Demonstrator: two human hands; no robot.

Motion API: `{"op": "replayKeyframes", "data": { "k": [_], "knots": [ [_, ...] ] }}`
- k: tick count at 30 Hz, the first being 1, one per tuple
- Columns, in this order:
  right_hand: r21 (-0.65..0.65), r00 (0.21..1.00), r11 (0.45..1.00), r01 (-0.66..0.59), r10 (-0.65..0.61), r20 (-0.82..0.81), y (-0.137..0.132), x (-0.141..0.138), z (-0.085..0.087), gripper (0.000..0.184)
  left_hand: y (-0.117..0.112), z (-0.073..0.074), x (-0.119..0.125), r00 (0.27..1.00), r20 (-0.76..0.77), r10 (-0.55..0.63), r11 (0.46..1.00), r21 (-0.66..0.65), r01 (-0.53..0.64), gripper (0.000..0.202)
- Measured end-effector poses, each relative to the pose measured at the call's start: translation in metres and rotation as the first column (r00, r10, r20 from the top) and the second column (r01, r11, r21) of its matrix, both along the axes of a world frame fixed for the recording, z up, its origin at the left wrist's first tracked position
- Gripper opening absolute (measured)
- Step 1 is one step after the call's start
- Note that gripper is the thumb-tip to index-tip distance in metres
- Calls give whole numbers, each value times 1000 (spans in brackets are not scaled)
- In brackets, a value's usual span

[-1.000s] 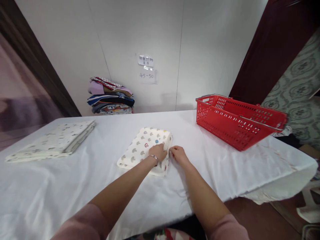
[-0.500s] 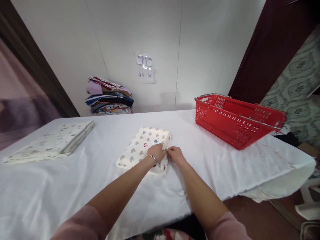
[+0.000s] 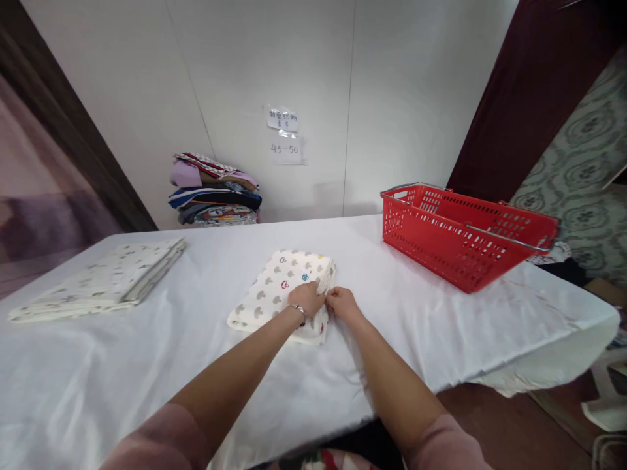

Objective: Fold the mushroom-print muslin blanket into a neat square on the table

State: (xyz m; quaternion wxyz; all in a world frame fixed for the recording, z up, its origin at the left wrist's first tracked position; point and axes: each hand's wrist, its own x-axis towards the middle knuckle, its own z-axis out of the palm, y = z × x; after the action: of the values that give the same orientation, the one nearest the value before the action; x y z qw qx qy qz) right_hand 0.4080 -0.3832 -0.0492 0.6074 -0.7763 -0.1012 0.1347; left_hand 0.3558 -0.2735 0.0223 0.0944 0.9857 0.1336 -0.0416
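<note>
A folded white cloth with grey, red and blue mushroom prints lies in the middle of the table. My left hand, with a bracelet at the wrist, is closed on the cloth's right side, its fingertips partly hidden among the layers. From the right, my right hand pinches the same layered edge, thumb and fingers together. The two hands nearly meet there. Further left lies a larger folded white cloth with small dark prints, touched by neither hand.
White fabric covers the table. A red plastic basket with metal handles stands at the back right. Behind the table, a stack of folded fabrics sits against the wall, left of a paper sign reading 45-50.
</note>
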Motion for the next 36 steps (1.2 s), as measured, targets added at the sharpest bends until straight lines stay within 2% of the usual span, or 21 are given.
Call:
{"op": "replayKeyframes", "data": {
  "k": [6, 12, 17, 25, 30, 36],
  "knots": [
    [71, 998, 997, -34, 38, -55, 0, 0, 0, 5, 0, 0, 1, 1000, -11, -4, 1000, 3, 4, 27],
    [206, 989, 978, -41, 70, -134, 1, -6, 10, 14, 0, 2, 0, 1000, 2, -11, 1000, -16, 11, 28],
    [234, 985, 972, -37, 74, -155, 0, -8, 12, 13, -5, 7, -3, 999, -22, -30, 1000, 1, 30, 33],
    [188, 994, 981, -46, 64, -90, -5, -5, 16, 13, -8, 7, -2, 1000, -29, -3, 1000, 23, 3, 41],
    [111, 998, 993, 33, -26, -60, -8, -3, 16, 12, -5, 2, 0, 1000, -6, 0, 1000, -2, 0, 35],
    [35, 998, 999, 27, -25, -60, -6, -2, 10, 7, 0, 1, 1, 1000, -8, 21, 999, -50, -21, 29]
  ]
}}
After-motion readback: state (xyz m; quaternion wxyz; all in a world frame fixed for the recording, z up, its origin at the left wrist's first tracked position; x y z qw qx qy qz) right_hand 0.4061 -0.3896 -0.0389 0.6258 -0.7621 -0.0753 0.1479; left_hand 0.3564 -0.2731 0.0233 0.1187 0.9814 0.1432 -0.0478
